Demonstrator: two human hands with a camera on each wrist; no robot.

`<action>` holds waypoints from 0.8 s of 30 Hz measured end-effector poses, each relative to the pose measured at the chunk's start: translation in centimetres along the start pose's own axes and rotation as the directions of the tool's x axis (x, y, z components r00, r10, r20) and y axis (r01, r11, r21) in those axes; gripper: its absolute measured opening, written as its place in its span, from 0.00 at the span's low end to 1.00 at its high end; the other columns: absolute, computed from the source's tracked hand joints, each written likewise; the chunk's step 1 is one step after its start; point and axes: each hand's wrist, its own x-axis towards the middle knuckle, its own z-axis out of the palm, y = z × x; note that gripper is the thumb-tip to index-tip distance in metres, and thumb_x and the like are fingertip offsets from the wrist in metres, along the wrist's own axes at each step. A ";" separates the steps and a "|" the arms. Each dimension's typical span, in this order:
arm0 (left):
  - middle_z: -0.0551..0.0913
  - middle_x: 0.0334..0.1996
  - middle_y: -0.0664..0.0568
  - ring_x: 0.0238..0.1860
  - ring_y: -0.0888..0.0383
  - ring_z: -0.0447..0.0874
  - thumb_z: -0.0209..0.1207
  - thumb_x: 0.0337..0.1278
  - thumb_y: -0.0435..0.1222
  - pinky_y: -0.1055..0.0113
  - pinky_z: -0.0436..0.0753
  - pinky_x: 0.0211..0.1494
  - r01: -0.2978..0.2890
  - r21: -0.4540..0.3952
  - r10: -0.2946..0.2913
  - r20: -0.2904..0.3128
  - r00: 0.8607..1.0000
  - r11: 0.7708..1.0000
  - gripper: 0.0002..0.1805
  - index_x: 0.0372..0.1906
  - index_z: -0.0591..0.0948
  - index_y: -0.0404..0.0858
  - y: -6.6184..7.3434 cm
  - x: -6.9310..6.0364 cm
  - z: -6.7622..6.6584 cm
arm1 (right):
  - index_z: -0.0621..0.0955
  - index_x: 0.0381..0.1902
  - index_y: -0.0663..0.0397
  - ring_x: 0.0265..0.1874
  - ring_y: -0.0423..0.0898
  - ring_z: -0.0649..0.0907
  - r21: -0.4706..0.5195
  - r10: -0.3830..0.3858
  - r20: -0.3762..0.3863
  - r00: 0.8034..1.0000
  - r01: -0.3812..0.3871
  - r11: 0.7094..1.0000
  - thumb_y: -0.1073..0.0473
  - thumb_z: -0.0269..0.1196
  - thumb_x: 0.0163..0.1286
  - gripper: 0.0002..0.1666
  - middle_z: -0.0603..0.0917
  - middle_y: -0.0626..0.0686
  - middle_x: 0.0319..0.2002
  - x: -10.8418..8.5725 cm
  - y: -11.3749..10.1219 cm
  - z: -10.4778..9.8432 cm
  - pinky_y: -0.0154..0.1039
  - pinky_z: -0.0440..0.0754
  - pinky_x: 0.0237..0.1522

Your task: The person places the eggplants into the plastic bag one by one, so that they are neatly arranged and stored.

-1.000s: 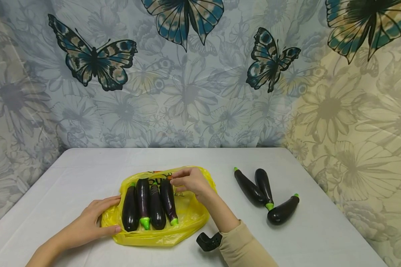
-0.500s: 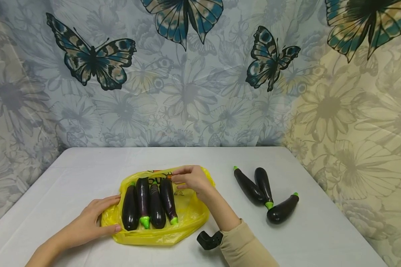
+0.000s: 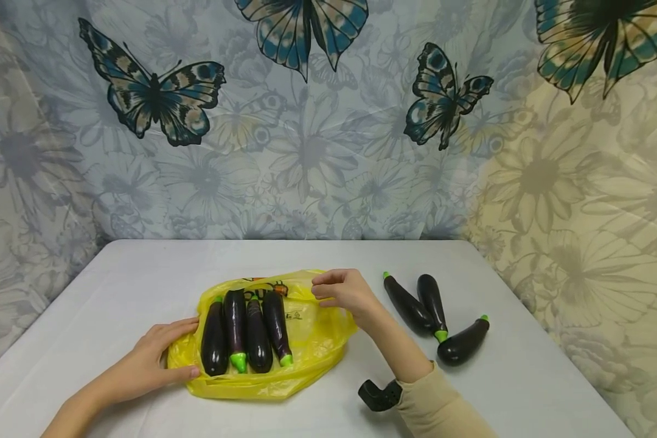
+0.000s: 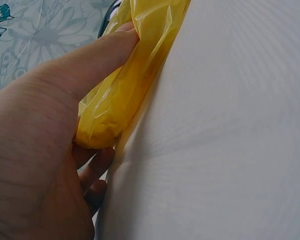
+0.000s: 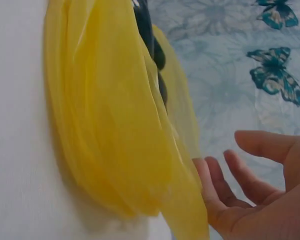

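Note:
A yellow plastic bag lies spread on the table with its mouth facing up. Inside its left part, several dark eggplants with green stems lie side by side. My left hand holds the bag's left end between thumb and fingers; the left wrist view shows the thumb against the yellow plastic. Over the bag's far right rim is my right hand, its fingers loosely bent. In the right wrist view, the thumb stands apart from the fingers, which are at the bag's side with nothing gripped.
To the right of the bag, 3 more eggplants lie together on the white table. A black wrist device shows beside the right sleeve. A butterfly-patterned cloth hangs behind the table.
My right hand has moved right, from beside the rightmost eggplant in the bag to the bag's far right rim. The bag's right side has shifted slightly right. My left hand has stayed put.

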 end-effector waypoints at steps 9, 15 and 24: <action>0.69 0.67 0.45 0.61 0.44 0.62 0.70 0.49 0.57 0.33 0.66 0.55 -0.003 0.006 0.003 -0.004 1.000 1.000 0.45 0.70 0.70 0.39 0.0 0.1 0.1 | 0.82 0.47 0.69 0.43 0.56 0.84 -0.032 0.028 -0.079 0.996 -0.030 0.999 0.67 0.68 0.64 0.15 0.83 0.59 0.43 -1.7 -0.3 -3.6 0.47 0.83 0.46; 0.69 0.67 0.45 0.61 0.44 0.63 0.70 0.49 0.57 0.34 0.66 0.55 -0.005 0.005 0.005 -0.008 1.000 1.000 0.45 0.69 0.70 0.38 -0.1 0.1 0.1 | 0.82 0.48 0.69 0.47 0.59 0.82 -0.023 0.000 -0.102 0.995 -0.002 1.000 0.68 0.67 0.64 0.15 0.82 0.62 0.47 -2.4 -0.3 -5.5 0.48 0.81 0.48; 0.68 0.68 0.45 0.62 0.43 0.62 0.69 0.49 0.58 0.32 0.65 0.55 0.003 0.004 -0.003 -0.002 1.000 1.000 0.45 0.70 0.70 0.40 -0.1 0.1 0.0 | 0.79 0.52 0.70 0.47 0.54 0.82 -0.020 0.006 -0.130 0.992 -0.009 1.000 0.66 0.66 0.66 0.18 0.80 0.62 0.51 -3.2 -0.3 -9.5 0.48 0.80 0.51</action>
